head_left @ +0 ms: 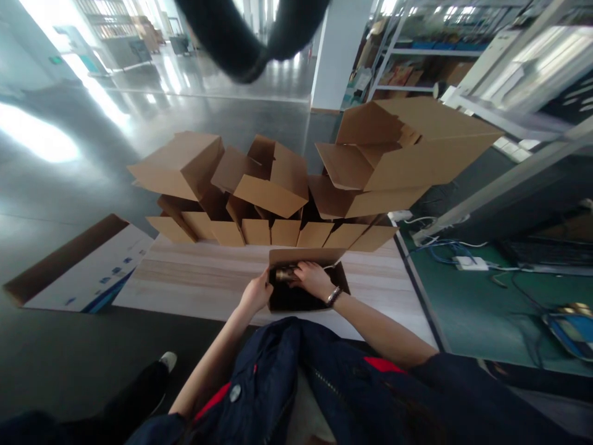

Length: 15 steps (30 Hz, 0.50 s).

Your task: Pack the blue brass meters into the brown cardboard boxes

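Note:
A small open cardboard box (340, 275) sits on a pale wooden board (194, 278) in front of me, its inside dark. My left hand (256, 292) grips the box's left wall. My right hand (313, 278) reaches down into the box, fingers curled over a dark, shiny object (283, 274) that lies inside. A beaded bracelet is on my right wrist.
Several open, empty cardboard boxes (273, 179) are stacked in a pile just behind the small box. A flattened printed carton (83, 266) lies on the floor at left. Cables and a power strip (467, 262) lie on the green floor at right, beside metal shelving (509, 93).

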Available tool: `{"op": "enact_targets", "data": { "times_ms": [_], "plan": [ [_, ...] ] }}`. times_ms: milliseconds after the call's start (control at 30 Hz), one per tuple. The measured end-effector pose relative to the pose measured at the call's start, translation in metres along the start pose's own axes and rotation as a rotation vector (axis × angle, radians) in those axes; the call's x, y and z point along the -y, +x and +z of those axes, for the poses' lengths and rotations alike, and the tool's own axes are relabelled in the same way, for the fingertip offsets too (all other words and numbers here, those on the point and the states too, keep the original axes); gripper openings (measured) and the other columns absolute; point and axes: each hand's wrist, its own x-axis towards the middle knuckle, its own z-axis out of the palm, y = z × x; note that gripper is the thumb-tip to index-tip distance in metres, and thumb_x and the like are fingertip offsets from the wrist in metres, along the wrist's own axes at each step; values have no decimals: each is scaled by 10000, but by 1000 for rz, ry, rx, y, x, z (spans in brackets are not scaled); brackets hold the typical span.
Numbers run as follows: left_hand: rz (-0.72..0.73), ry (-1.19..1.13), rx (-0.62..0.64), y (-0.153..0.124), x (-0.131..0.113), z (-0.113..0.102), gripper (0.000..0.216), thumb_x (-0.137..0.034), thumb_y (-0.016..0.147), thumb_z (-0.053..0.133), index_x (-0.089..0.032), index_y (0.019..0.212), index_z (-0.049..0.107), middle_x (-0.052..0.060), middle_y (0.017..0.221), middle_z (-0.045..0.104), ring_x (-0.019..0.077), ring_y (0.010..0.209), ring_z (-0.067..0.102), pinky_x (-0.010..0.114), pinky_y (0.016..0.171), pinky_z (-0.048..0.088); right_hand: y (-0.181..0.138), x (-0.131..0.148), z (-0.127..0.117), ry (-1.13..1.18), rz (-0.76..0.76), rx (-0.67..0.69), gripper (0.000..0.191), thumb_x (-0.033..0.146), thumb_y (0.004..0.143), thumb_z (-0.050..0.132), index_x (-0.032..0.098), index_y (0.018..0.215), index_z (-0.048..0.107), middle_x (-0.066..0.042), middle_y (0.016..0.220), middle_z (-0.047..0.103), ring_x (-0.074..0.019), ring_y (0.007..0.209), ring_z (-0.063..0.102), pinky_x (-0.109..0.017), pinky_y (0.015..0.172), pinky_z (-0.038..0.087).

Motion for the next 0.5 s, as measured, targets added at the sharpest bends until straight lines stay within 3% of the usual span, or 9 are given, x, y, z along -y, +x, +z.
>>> {"op": "enact_targets", "data": {
  "times_ms": [133,333,433,500],
  "plan": [
    [-24,26,18,0,-7,-4,575,-149,815,391,-144,1390,364,135,1069,676,235,992,629,279,800,438,14,1,-2,-5,-46,57,414,500,788,606,106,907,656,-144,944,610,-242,930,572,-321,799,409],
    [-35,43,115,5,-1,-7,544,-145,824,346,-122,1365,397,141,1100,672,239,1062,615,270,819,448,-7,6,-30,-6,-105,-171,461,584,826,506,145,918,611,-81,899,598,-211,846,564,-326,732,426],
    [54,51,87,25,18,1,486,-179,797,375,-203,1258,526,76,945,720,257,967,657,291,771,483,-7,3,-21,-113,-141,-241,279,393,926,433,172,949,601,-53,892,610,-182,833,572,-304,686,425],
    [190,56,-6,42,28,5,422,-192,743,441,-267,1117,620,47,866,723,286,937,662,334,762,498,-1,-7,-7,-186,-215,-176,217,270,940,413,198,942,618,-36,903,635,-160,831,586,-278,650,424]
  ]
}}
